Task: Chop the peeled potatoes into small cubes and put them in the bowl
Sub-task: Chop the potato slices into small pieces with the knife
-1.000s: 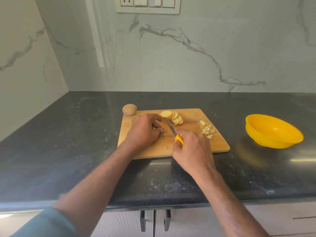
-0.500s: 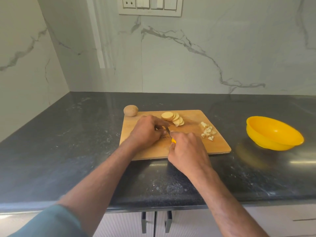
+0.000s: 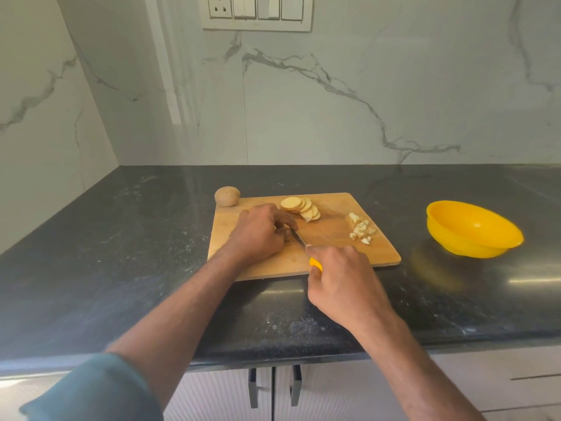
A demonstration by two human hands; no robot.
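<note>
A wooden cutting board (image 3: 334, 247) lies on the dark counter. On it a fan of round potato slices (image 3: 300, 208) sits at the back, and a small heap of potato cubes (image 3: 361, 229) lies to the right. My left hand (image 3: 258, 232) curls over a potato piece, which its fingers hide almost fully. My right hand (image 3: 343, 278) grips a knife by its yellow handle (image 3: 315, 264); the blade (image 3: 299, 238) points up-left against my left fingers. A whole potato (image 3: 227, 196) rests off the board's back left corner. The yellow bowl (image 3: 473, 229) stands to the right, nothing visible inside.
The dark stone counter (image 3: 121, 253) runs to marble walls at the back and left. A switch panel (image 3: 258, 12) hangs on the back wall. Cabinet door handles (image 3: 273, 387) show below the counter's front edge.
My right hand has drawn back toward the counter's front edge, pulling the knife through beside my left fingers. The left hand has stayed on the potato piece.
</note>
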